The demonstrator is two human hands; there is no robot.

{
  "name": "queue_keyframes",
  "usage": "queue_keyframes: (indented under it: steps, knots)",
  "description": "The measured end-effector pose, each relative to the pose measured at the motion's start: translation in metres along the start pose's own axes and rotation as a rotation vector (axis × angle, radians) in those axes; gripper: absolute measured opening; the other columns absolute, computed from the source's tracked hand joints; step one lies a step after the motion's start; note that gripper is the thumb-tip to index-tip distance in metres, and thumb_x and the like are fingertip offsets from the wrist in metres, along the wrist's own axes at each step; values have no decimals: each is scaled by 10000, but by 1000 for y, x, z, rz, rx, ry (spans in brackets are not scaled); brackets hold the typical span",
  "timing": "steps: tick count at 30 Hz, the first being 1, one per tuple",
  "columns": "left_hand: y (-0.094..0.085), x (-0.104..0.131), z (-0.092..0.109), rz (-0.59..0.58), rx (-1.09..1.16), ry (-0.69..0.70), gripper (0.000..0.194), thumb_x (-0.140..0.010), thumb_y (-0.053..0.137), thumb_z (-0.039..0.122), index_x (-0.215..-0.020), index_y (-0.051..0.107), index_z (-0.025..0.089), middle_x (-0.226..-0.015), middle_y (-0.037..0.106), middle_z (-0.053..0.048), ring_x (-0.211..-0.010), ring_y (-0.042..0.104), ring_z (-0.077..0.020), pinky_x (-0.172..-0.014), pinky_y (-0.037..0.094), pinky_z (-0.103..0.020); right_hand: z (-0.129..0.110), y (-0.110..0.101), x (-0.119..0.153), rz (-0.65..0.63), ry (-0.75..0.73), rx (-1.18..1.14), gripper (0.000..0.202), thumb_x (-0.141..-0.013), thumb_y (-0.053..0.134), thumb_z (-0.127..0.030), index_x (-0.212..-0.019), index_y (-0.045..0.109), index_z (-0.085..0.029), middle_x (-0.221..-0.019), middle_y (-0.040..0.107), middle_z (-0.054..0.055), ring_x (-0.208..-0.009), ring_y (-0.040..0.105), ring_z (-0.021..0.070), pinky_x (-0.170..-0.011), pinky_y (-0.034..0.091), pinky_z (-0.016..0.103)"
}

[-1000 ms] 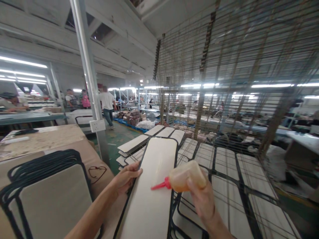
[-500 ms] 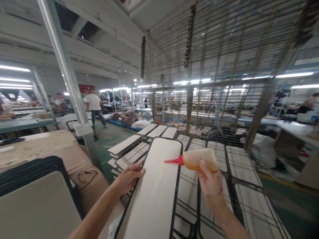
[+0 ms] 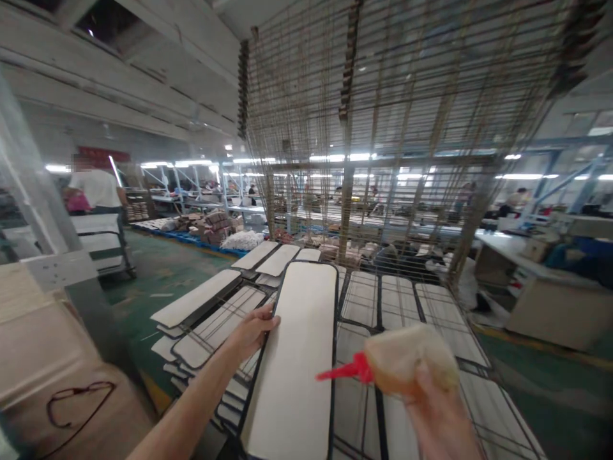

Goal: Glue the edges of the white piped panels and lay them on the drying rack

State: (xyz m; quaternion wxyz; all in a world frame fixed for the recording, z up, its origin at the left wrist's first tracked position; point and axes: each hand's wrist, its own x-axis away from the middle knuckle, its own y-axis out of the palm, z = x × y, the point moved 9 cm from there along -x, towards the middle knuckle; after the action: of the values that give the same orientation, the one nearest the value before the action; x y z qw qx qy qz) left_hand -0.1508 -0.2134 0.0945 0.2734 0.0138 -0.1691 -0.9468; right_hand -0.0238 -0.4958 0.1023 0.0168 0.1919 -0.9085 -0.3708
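Note:
My left hand (image 3: 258, 329) grips the left edge of a long, cream-coloured panel (image 3: 299, 358) with rounded corners and a dark border. The panel tilts up toward me above a rack. In my right hand (image 3: 435, 396) is a soft squeeze bottle (image 3: 414, 361), half see-through with amber liquid inside and a red pointed nozzle (image 3: 345, 370). The bottle lies nearly level, and its nozzle tip points left over the right part of the panel; whether it touches the surface I cannot tell. My right hand is blurred by motion.
Similar pale panels (image 3: 196, 297) lie on stacked wire racks (image 3: 225, 306) below and around. Raised wire racks (image 3: 402, 128) lean overhead. A metal post with a socket plate (image 3: 60, 267) stands left, near eyeglasses (image 3: 79, 402) on a brown surface. A person (image 3: 98, 188) stands beyond.
My right hand and the bottle have moved down and closer, with the nozzle lower along the panel. My view has turned right. My left hand still holds the panel.

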Motion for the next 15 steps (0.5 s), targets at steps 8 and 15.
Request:
queue_keyframes:
  steps: [8,15]
  knots:
    - [50,-104,-78,-41,-19,-189,161,-503,622,88,-649,584,144,-546,624,-23,-590,623,-187,-562,464,-260,-58,-54,-24,509,-95,-70,173,-754,668,-352,-865,684,-221,-885,695,29,-870,651,192,-744,569,280]
    - [75,-122,-140,114,-184,-153,104,-563,509,90,-633,531,164,-545,571,-9,-568,593,-179,-560,469,-277,-62,-80,-8,661,-32,-164,326,-853,519,-364,-1109,628,-195,-1141,647,59,-1014,618,195,-625,590,224]
